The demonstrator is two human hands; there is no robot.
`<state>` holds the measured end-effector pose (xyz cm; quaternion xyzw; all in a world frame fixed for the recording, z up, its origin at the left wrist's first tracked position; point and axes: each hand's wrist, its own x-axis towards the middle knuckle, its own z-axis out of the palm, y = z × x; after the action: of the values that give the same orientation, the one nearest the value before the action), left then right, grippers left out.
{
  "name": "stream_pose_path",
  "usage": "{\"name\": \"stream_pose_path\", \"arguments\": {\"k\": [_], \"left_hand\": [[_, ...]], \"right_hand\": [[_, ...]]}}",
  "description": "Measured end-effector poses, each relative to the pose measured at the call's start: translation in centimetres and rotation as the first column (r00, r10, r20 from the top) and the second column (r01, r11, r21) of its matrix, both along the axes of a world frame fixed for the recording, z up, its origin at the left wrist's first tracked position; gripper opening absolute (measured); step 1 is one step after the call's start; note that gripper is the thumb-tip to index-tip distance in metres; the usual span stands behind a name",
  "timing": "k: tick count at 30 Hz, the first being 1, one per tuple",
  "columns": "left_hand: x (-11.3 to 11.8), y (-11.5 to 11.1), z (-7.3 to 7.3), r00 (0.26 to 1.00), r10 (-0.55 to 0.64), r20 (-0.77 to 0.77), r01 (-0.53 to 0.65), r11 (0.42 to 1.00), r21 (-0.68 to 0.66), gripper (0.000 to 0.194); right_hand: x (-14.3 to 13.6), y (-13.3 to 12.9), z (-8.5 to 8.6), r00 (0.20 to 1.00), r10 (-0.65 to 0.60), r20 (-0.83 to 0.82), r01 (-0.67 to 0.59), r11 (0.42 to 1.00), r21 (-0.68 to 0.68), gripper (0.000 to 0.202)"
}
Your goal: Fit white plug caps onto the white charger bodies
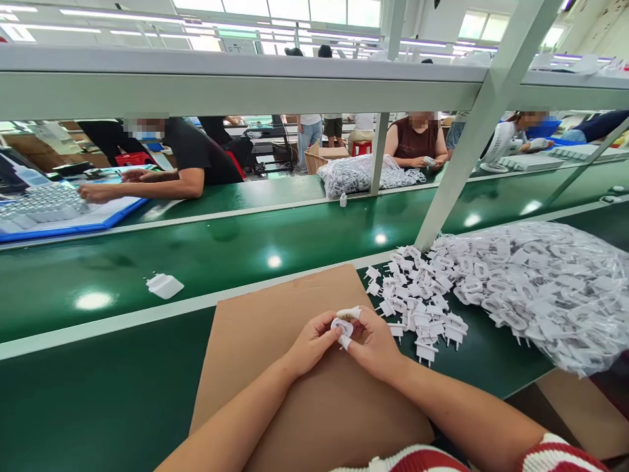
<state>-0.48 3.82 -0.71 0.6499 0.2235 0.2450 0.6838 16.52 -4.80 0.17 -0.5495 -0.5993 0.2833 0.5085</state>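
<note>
Between both hands, above a brown cardboard sheet (275, 328), I hold a small white plastic plug piece (340, 326) with an oval rim. My left hand (314, 341) pinches it from the left with thumb and fingers. From the right my right hand (371, 341) grips the same piece, white covers on its thumb and a finger. Just beyond the right hand lies a loose pile of similar white plug pieces (417, 295), several with two pins showing. The pinched piece is partly hidden by my fingers.
A clear plastic bag (555, 288) full of white pieces lies at the right. A white adapter (164, 286) sits on the green conveyor belt (236, 242). A slanted metal post (472, 131) rises behind the pile. Across the belt, people work beside a blue-edged tray (113, 219).
</note>
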Motion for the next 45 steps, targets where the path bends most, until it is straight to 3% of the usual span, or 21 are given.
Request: {"name": "stream_pose_path", "arguments": {"k": [11,45], "left_hand": [[-0.12,0.00,0.31,0.999,-0.001,-0.044,0.003,0.999,0.038,0.037],[0.03,-0.26,0.94,1.000,-0.015,-0.021,0.017,0.997,0.075,0.032]], "right_hand": [[-0.17,-0.10,0.24,0.999,-0.003,-0.034,0.001,0.998,-0.055,0.034],[-0.15,-0.12,0.22,0.999,0.032,-0.035,-0.031,0.999,0.015,0.040]]}}
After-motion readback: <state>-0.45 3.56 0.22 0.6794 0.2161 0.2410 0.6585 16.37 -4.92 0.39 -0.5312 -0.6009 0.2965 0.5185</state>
